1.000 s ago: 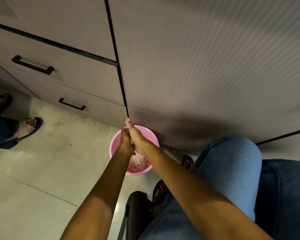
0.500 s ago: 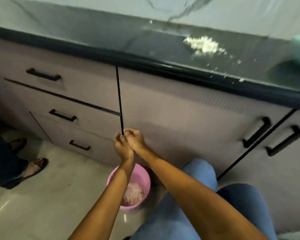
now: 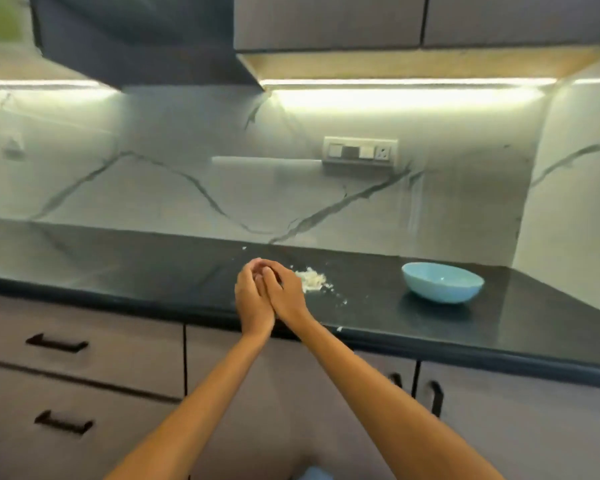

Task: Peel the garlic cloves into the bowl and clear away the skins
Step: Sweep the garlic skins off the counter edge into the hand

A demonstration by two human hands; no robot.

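My left hand (image 3: 252, 301) and my right hand (image 3: 287, 296) are pressed together palm to palm, fingers curled, above the front part of the black countertop (image 3: 146, 268). Nothing shows between them. Just right of my fingers lies a small pale pile of garlic skins (image 3: 313, 279), with a few scraps scattered toward the counter's edge. A light blue bowl (image 3: 442, 282) stands on the counter further right, apart from the pile; its contents are hidden by its rim.
A marble backsplash with a switch panel (image 3: 359, 152) rises behind the counter. Grey drawers with black handles (image 3: 56, 342) sit below at left, cabinet doors (image 3: 437, 398) at right. A dark hood (image 3: 136, 39) hangs above left.
My view has swung up from the floor and the pink bin to the countertop. Both hands have risen from over the bin to counter height, still held together.
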